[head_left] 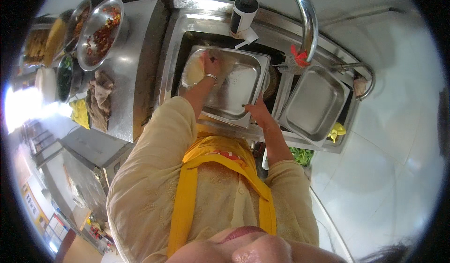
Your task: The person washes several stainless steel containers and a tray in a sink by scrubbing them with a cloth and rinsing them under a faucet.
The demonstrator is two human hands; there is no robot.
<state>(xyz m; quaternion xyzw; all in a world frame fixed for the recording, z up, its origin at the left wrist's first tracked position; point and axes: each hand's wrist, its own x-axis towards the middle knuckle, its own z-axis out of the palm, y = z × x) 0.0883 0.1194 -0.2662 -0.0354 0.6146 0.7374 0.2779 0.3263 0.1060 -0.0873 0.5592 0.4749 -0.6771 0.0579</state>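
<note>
A rectangular steel pan [238,87] lies in the left basin of the sink, its inside wet and shiny. My right hand [257,111] is closed on the pan's right rim, near the front corner. Inside the pan, toward its far left, my left hand [212,65] reaches down with curled fingers. Beside those fingers is a pale yellowish, rounded patch [192,71]; whether it is a cloth or suds I cannot tell. What the left fingers hold is hidden. A second steel pan [315,102] rests over the right basin.
A curved faucet [307,19] with red material tied at its spout arches above the sink. Left of it, a steel counter [133,71] bears a bowl of chopped red peppers [101,35] and a crumpled brown cloth [99,99]. Leafy greens [301,156] sit below the sink's front edge.
</note>
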